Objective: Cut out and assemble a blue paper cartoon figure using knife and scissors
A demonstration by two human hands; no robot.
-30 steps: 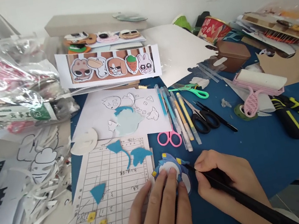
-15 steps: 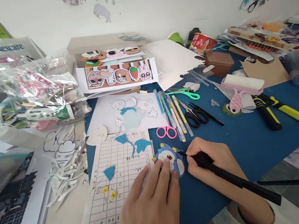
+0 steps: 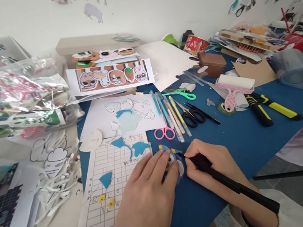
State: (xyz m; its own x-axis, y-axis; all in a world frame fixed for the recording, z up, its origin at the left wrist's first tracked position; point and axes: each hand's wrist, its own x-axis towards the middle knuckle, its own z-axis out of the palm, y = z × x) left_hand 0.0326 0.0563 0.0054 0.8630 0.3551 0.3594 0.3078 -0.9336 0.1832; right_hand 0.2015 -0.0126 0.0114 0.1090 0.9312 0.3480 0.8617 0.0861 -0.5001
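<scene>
Under the fingers of my left hand lies a small blue-and-white cartoon cutout with yellow marks; the hand is flat over it and hides much of it. My right hand is closed around a black pen, whose tip meets the cutout's upper right edge. To the left, a printed grid sheet carries blue cut pieces and small yellow pieces. Behind it rests a white sheet with outline drawings, with a pale blue shape on top.
Pink-handled scissors, several slim pens, black scissors and green scissors lie beyond my hands. A pink roller and black-and-yellow pliers are at right. Paper scraps and plastic-wrapped items crowd the left.
The view has shifted slightly to the right. My left fingers have moved further over the cutout and cover more of its face. The pen stays at the cutout's upper right edge.
</scene>
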